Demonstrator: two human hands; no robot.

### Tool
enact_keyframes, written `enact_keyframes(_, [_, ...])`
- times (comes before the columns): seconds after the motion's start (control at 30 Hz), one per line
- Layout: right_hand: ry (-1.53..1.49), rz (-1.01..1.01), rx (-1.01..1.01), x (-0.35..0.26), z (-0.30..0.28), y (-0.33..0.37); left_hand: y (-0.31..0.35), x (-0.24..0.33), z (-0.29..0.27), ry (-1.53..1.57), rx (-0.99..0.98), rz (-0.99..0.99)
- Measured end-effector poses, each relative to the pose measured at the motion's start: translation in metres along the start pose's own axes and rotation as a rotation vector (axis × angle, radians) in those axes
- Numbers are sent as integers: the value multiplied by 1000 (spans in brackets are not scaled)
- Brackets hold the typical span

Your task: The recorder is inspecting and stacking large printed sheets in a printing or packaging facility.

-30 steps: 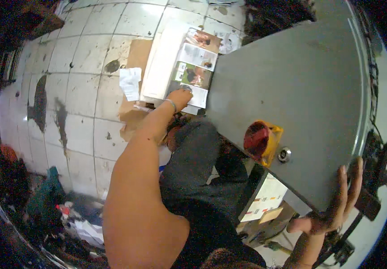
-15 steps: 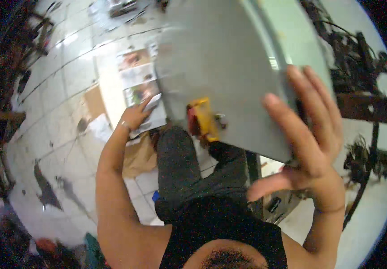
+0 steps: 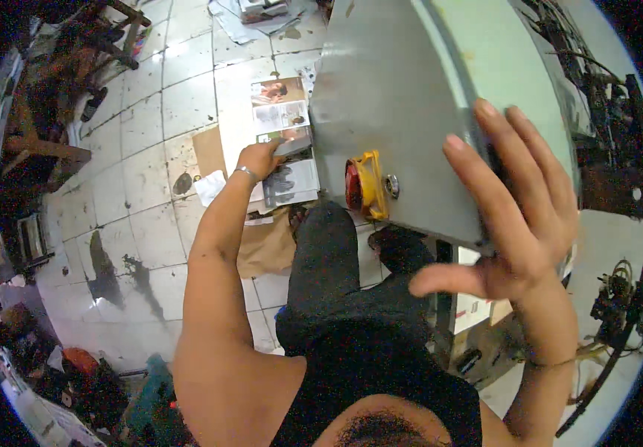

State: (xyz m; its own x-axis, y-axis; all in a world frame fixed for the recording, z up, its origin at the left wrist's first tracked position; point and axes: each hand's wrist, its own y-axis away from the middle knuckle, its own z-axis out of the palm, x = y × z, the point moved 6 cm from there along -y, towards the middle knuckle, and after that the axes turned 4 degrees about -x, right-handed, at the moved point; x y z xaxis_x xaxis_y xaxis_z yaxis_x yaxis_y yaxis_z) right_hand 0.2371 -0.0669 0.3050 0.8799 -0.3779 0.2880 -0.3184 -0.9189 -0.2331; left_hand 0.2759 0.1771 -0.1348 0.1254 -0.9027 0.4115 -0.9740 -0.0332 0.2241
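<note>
A large grey metal panel (image 3: 403, 97) with a pale green side stands before me on the right. My right hand (image 3: 515, 208) is at its right edge, fingers spread and thumb stretched out, gripping nothing. A red and yellow round fitting (image 3: 364, 186) sticks out of the panel's near part, beside a small silver round lock (image 3: 391, 186). My left hand (image 3: 259, 159) is low by the floor, left of the panel. Its fingers close on a flat grey-white piece (image 3: 293, 147), kind unclear, over printed picture sheets (image 3: 291, 181).
Brown paper (image 3: 265, 246) lies on the tiled floor near my knees, and a white scrap (image 3: 209, 188) lies left of the sheets. Wooden furniture (image 3: 38, 153) stands at the far left. Dark cables and metal parts (image 3: 615, 290) line the right. A bundle on plastic (image 3: 262, 9) lies at the back.
The whole view has shifted, so floor, sheets and panel appear farther right. My left hand, still with the flat piece, remains over the sheets. My right hand stays spread at the panel's edge.
</note>
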Motion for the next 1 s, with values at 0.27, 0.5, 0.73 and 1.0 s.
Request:
enact_keyframes(0.27, [-59,68,172,19,8,32,56,43,-180,-246,133,20])
enact_keyframes(0.5, [-107,56,277,15,3,39,212,132,-303,-639,304,100])
enact_keyframes(0.73, [-484,-85,551,-25,-54,58,386,253,-369,-855,597,235])
enact_keyframes(1.0, [-827,-376,912,-83,-169,80,470,363,-389,-930,947,412])
